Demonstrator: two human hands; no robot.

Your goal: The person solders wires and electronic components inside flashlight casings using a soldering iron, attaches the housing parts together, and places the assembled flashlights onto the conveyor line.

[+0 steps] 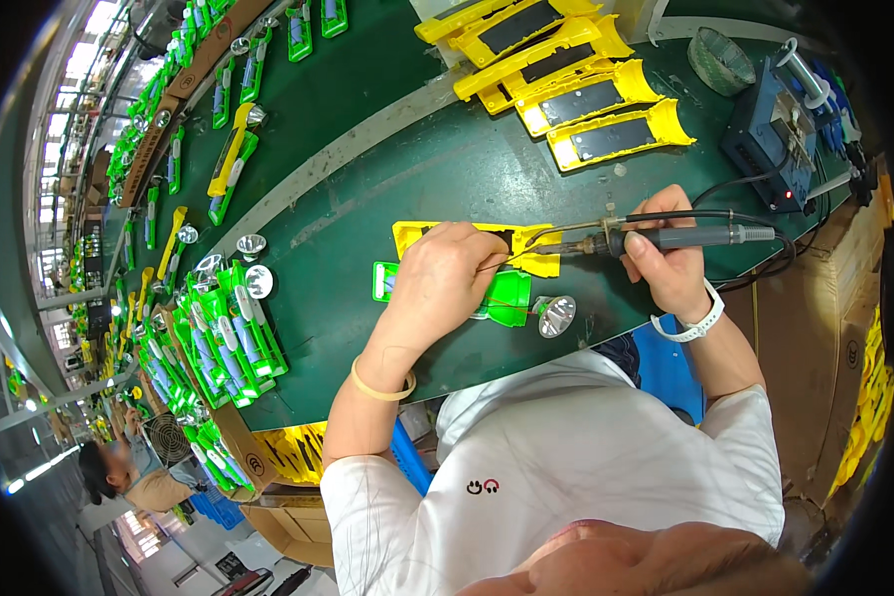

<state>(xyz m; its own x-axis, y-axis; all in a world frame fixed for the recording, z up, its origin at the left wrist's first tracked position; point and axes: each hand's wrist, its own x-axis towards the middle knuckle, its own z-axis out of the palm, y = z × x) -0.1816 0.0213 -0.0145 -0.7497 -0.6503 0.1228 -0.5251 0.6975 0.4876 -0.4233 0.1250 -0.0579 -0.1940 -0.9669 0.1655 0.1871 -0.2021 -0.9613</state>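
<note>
My right hand [670, 253] grips the grey handle of a soldering iron [685, 237], with a thin metal guide tube running along its top. Its tip points left, over a yellow plastic casing [541, 264] on the bench. My left hand [437, 273] is closed in a pinch at the casing, close to the tip, on what looks like a thin wire [502, 262]. It covers much of the casing and of a green plastic housing [510, 298] lying just nearer. Beside that housing sits a round silver reflector [556, 315], with thin red wire between them.
Yellow casings with dark panels [621, 137] lie in a row at the far side. A blue soldering station [770, 139] with a solder spool [803, 74] stands far right, its cables trailing to the iron. Green housings [223, 338] are heaped at left. A person [149, 482] is beyond.
</note>
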